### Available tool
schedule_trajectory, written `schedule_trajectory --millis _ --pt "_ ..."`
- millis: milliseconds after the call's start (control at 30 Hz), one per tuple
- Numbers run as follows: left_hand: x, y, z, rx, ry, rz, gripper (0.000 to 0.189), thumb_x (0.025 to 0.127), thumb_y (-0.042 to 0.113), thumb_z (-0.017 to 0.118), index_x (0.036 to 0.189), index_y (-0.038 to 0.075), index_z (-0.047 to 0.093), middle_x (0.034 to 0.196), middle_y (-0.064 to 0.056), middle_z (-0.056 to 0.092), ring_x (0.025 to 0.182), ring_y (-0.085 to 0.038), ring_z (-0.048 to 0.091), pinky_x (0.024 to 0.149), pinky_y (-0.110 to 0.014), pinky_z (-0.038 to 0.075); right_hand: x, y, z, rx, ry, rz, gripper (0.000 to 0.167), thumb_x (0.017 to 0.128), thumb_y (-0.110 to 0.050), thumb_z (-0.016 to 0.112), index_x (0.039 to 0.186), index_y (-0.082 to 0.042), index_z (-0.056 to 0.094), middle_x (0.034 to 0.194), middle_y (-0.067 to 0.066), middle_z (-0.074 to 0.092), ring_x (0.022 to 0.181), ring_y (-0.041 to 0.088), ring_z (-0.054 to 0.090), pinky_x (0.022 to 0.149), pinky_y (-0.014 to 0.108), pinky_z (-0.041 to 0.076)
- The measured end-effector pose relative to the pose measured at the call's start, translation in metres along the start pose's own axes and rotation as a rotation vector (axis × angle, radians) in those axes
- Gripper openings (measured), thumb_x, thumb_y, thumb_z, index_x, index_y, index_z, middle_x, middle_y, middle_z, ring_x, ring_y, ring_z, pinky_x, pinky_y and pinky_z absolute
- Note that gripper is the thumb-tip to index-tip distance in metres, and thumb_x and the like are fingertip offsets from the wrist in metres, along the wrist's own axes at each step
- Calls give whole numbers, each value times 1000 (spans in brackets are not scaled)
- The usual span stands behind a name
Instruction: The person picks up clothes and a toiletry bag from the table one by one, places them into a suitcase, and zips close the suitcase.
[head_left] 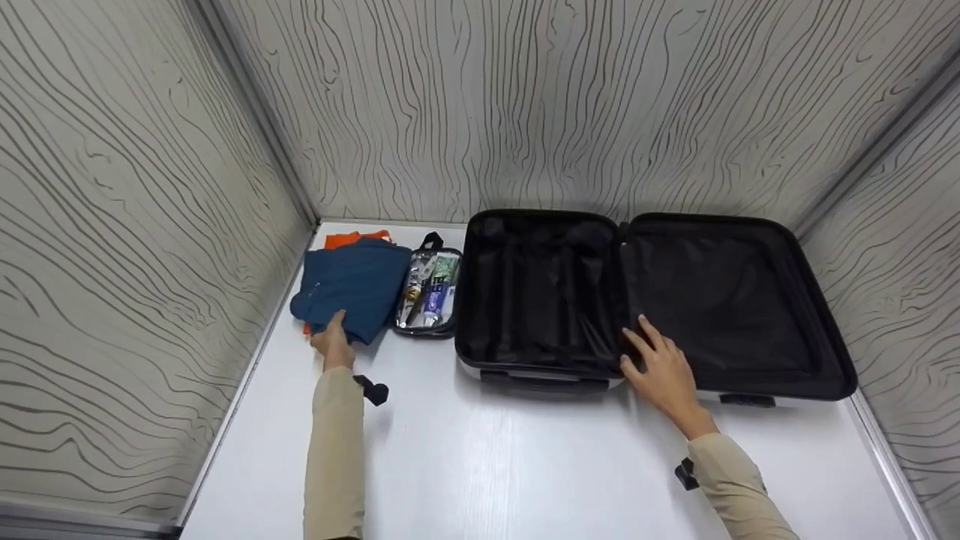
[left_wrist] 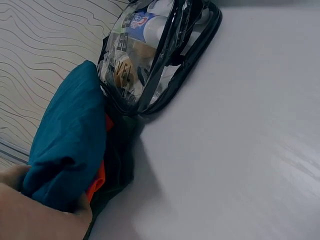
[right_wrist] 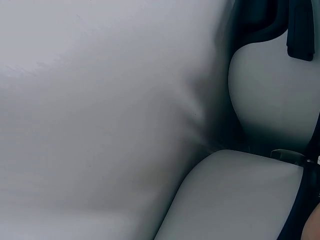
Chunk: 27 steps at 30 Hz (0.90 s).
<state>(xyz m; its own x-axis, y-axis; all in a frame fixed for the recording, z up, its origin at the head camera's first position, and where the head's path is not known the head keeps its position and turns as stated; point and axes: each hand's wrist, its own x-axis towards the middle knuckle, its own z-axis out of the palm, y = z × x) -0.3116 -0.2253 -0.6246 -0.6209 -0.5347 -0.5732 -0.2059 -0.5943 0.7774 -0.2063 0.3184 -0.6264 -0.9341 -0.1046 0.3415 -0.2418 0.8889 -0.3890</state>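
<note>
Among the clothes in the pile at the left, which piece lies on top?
The blue garment, gripped by the left hand. The orange garment shows only at its edges, underneath; the dark green cloth also lies beneath it.

Seemingly folded blue cloth (head_left: 358,281), open suitcase (head_left: 536,300)

White desk (head_left: 480,465), open black suitcase (head_left: 540,292) at right, clear pouch (head_left: 426,331) just beside it, stacked blue and orange clothes (head_left: 356,281) at left
</note>
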Motion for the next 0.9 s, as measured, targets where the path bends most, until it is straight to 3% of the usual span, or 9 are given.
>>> schedule_trajectory --millis 100,267,467,567,700,900 --pt "-2 -1 -1 27 -16 -4 79 93 18 58 156 4 13 158 -10 26 140 -18 30 109 -23 28 0 0 0 -2 -4 6 49 93 -26 64 139 -11 58 154 15 37 120 46 48 101 61 35" --pt "-6 -1 -4 74 -34 -39 86 87 18 50 159 9 3 163 -5 12 135 -15 24 103 -25 26 1 0 1 -4 -7 4 49 94 -27 63 139 -10 58 154 15 37 121 46 47 102 61 34" --pt "-7 2 -7 52 -149 -62 90 98 30 53 157 14 -13 165 -5 -1 149 -18 8 117 -30 14 0 0 1 -1 -5 8 49 93 -27 64 139 -11 58 154 14 37 121 46 47 102 61 34" --pt "-6 2 -5 42 -147 -77 94 99 27 57 156 13 -16 165 -7 -2 150 -20 4 118 -32 12 0 1 1 -1 -4 6 49 93 -26 64 139 -11 58 154 14 37 121 46 47 102 61 34" --pt "-4 2 -1 44 -122 -92 88 100 15 54 156 7 -13 164 -10 2 149 -22 7 118 -30 12 0 1 1 -2 -2 1 48 93 -26 64 139 -11 58 154 14 37 122 47 47 101 62 34" --pt "-4 4 3 88 -140 -120 80 99 18 51 157 3 -3 163 -13 8 148 -24 12 117 -32 16 0 0 0 2 -2 6 48 93 -26 64 139 -11 58 155 14 37 122 46 47 102 62 34"
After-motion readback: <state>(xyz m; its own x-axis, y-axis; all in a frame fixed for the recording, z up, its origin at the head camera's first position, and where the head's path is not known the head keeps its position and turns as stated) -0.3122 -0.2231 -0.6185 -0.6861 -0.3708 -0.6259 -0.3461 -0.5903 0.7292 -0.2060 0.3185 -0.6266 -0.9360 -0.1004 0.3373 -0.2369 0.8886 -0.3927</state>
